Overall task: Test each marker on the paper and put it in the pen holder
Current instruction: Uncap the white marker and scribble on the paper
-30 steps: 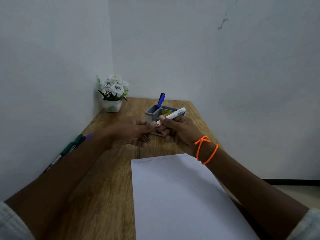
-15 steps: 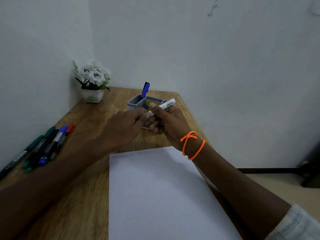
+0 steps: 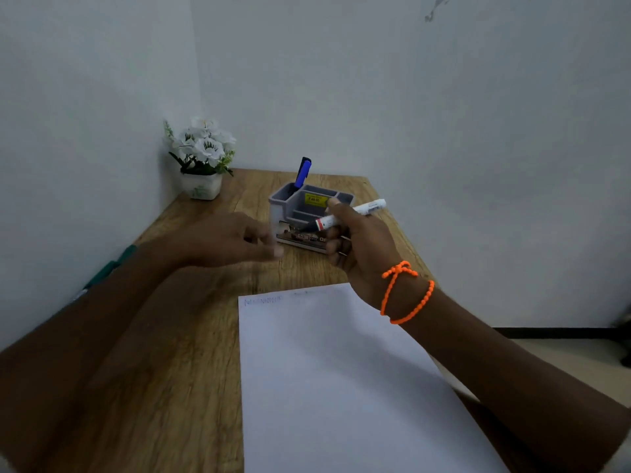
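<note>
One marker (image 3: 348,215) is in your right hand (image 3: 358,247), gripped mid-barrel, dark tip bared and aimed left, held above the worktop (image 3: 191,336) in front of the pen holder (image 3: 309,213). Your left hand (image 3: 235,238) is blurred; whether it holds a cap I cannot tell. Judged light, rigid and smooth; grip nearer the tip for writing on the paper (image 3: 327,377). One blue-capped marker (image 3: 302,172) stands in the holder's rear left compartment; the other compartments appear empty.
</note>
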